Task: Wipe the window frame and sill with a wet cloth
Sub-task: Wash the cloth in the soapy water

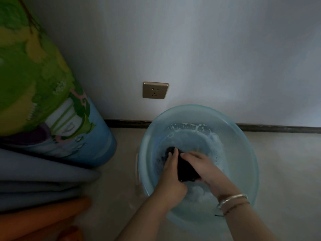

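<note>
A dark cloth (186, 168) sits low in a pale blue basin (250, 164) on the floor, gripped from both sides: the left hand (171, 168) curls round its left edge, the right hand (202, 165) closes over its right. The basin holds shallow water (189, 136) with foam along the far wall. The hands cover much of the cloth. A wall socket (155, 90) is above the basin. A rolled printed mat (52, 101) and folded fabric (34, 180) lie left, cut off by the picture edge.

A translucent glossy plastic basin (243, 153) holds sudsy water and a dark wet cloth (186, 168); the wall socket (155, 90) looks satin metallic.
</note>
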The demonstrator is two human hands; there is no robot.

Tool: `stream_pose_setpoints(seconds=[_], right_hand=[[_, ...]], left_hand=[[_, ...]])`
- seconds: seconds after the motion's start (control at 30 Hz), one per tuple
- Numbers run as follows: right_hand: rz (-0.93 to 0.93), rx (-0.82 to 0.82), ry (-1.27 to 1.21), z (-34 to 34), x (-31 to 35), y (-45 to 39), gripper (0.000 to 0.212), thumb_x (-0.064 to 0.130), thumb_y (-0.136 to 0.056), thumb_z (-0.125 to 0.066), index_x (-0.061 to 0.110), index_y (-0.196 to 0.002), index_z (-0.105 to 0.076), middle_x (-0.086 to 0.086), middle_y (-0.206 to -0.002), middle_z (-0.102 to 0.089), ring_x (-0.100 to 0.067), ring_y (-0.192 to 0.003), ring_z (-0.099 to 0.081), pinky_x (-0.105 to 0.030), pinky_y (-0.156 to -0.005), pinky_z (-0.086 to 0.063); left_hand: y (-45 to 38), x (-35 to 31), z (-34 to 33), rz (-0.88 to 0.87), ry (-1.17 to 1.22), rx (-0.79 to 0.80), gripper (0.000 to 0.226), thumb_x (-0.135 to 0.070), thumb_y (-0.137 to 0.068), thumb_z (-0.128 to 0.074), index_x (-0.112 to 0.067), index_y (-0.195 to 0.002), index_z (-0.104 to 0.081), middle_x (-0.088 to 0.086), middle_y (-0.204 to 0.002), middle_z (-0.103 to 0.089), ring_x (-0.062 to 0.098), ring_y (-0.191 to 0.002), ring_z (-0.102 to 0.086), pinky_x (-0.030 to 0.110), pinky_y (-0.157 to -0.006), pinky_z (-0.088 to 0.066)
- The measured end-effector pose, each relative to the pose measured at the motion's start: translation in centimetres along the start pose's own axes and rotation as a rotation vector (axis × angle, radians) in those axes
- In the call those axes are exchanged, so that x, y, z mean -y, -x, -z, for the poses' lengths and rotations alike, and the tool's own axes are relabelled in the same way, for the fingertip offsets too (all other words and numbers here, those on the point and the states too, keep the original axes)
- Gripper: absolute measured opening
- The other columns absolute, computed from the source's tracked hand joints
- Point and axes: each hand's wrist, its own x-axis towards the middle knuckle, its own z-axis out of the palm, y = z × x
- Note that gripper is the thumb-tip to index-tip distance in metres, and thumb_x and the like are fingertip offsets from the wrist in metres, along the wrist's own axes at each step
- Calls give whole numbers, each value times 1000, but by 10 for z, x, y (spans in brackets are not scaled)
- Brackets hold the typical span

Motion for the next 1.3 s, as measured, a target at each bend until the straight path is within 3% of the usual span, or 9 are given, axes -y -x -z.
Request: stream_pose_setpoints(seconds=[0.13,0.23,0.33,0.43,0.67,0.83,0.93,1.1,1.3], right_hand=[[33,57,-21,10,16,13,24,23,-93,-53,16,-73,-65,-6,-71,-63,-18,-66,-61,-24,-55,-47],[62,-92,-185,19,16,4,27,17,-91,-55,12,-67,-64,-4,-60,-62,-13,-58,-61,-24,-57,-47],[33,-221,-367,31,3,-6,23,12,-90,-55,10,-69,-64,-10,-63,-63,-16,-56,-63,-26,-54,-51],[25,-265,-466,38,-18,-10,11,8,-92,-52,6,-82,-58,-11,-74,-58,-19,-68,-57,-25,-52,-50],[-175,-224,-376,24,-48,-32,9,7,-91,-48,8,-89,-56,-17,-84,-60,-29,-68,-59,-33,-50,-49],[-453,63,-466,32,-30,-27,36,40,-94,-50,7,-99,-64,-17,-87,-71,-31,-78,-67,-40,-61,-56],[-332,-36,-240,31,-29,-29,19,26,-97,-50,10,-95,-60,-15,-90,-66,-28,-73,-64,-38,-54,-57],[60,-444,595,28,-47,-37,36,37,-94,-48,19,-124,-45,-12,-119,-42,-38,-109,-50,-42,-92,-43],[87,-245,429,1,-54,-41,26,27,-99,-42,14,-121,-42,-16,-115,-45,-37,-98,-58,-34,-82,-46]], left_hand=[[-11,-1,0,15,-34,-170,77,-24,-75,-71,-35,-142,-34,-8,-134,-49,14,-127,-42,30,-108,-34],[-15,-9,5,84,-312,-170,41,-46,-68,-60,-31,-107,-62,-4,-104,-58,18,-112,-48,33,-100,-32],[-17,-12,3,83,-167,-222,10,-30,-78,-65,-30,-84,-57,2,-101,-47,19,-92,-50,24,-83,-40],[-18,-13,-5,35,-7,-214,15,-17,-80,-65,-24,-79,-52,4,-90,-56,12,-71,-53,17,-56,-38],[-17,-29,-13,-6,271,-257,23,-16,-82,-58,-20,-105,-53,-2,-96,-62,14,-88,-60,17,-71,-48],[-25,-23,-11,148,323,-236,32,-11,-89,-53,-22,-116,-40,-1,-95,-55,13,-82,-57,20,-67,-52],[-33,-8,-11,246,223,-233,29,-5,-88,-50,-21,-110,-40,8,-109,-54,24,-94,-54,39,-88,-51],[-39,9,-4,210,114,-199,58,-2,-85,-55,-20,-138,-39,4,-138,-44,21,-120,-49,26,-97,-42],[-41,14,-15,316,528,-112,44,-7,-95,-49,-41,-123,-47,-1,-120,-62,21,-104,-62,48,-92,-51]])
